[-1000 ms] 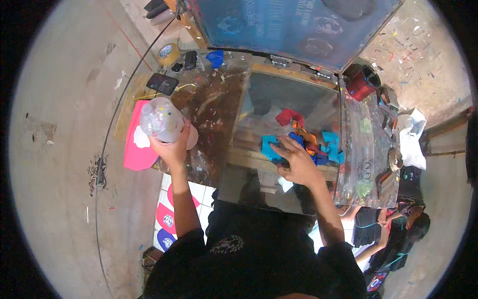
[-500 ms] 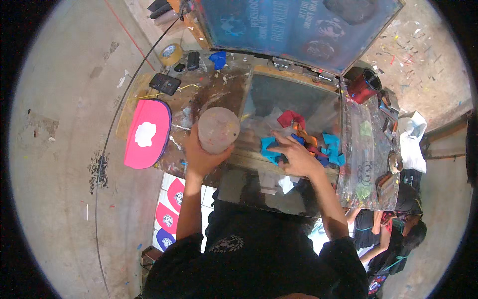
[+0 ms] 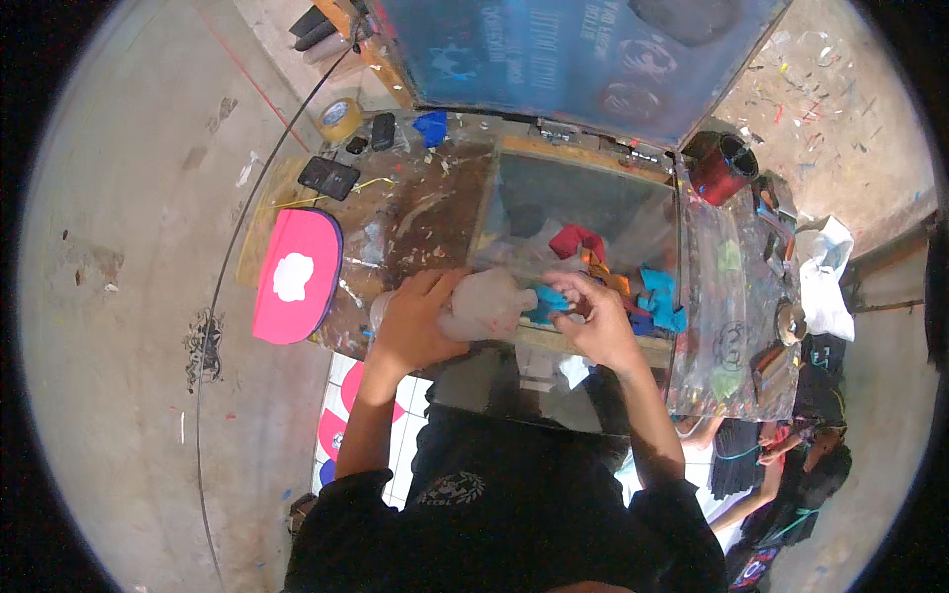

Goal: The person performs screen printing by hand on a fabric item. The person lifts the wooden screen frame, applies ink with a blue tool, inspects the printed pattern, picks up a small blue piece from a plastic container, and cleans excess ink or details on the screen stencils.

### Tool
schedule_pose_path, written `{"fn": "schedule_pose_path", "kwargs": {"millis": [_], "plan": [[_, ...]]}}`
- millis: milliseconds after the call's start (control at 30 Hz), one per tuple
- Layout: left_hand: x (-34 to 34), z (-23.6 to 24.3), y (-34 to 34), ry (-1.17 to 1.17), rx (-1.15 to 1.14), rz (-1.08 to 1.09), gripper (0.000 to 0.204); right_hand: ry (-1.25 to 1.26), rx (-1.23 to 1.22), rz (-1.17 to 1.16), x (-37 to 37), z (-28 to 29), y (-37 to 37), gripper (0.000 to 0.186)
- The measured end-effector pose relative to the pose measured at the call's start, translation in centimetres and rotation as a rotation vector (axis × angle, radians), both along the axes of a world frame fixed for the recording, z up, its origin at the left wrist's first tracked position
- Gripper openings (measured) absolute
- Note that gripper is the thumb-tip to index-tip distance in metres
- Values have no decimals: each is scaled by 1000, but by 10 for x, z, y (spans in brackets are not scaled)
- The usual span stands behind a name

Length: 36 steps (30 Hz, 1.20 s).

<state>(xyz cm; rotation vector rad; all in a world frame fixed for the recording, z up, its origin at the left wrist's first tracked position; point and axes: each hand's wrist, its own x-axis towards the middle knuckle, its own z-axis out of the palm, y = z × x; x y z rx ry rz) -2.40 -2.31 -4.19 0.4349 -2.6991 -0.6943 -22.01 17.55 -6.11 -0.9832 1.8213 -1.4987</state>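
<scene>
A cloudy plastic bottle (image 3: pixel 486 304) lies tilted in my left hand (image 3: pixel 423 324), whose fingers are closed round it. The bottle's narrow end points right, toward a turquoise rag (image 3: pixel 551 303). My right hand (image 3: pixel 605 324) has its fingers and thumb curled on that rag, close to the bottle's mouth. More scraps of cloth, a red rag (image 3: pixel 577 240), an orange rag (image 3: pixel 615 281) and another turquoise rag (image 3: pixel 660 296), lie beside it on the glass-topped wooden frame (image 3: pixel 578 198). Whether any liquid leaves the bottle I cannot tell.
A hinged blue printing screen (image 3: pixel 563 69) stands raised at the back. On the left are pink fabric pieces (image 3: pixel 318 252), a phone (image 3: pixel 328 178) and a tape roll (image 3: pixel 340 120). A dark red can (image 3: pixel 727 170) stands at right. Other people (image 3: pixel 781 474) are at lower right.
My left hand has tipped the bottle over toward the right and brought it near the rags. My right hand's fingers have drawn in on the turquoise rag.
</scene>
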Motion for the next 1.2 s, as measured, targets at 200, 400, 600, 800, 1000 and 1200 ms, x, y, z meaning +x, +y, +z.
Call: {"fn": "schedule_pose_path", "kwargs": {"millis": [200, 400, 600, 800, 1000, 1200], "plan": [[-3, 5, 0, -88, -107, -15, 88, -140, 187, 82, -4, 1, 9, 42], [-4, 6, -5, -137, -220, -15, 89, -391, 33, 53, 8, -2, 7, 40], [-9, 21, -9, -131, -297, -72, 85, -254, 75, 84, 3, -21, 9, 39], [-18, 31, -14, -124, -321, -130, 76, -446, -61, 84, 3, -22, 8, 42], [-26, 37, -19, -110, -362, -174, 73, -491, -55, 78, -1, -32, 10, 45], [-36, 41, -22, -101, -351, -209, 75, -578, -94, 92, -7, -40, 13, 44]]}}
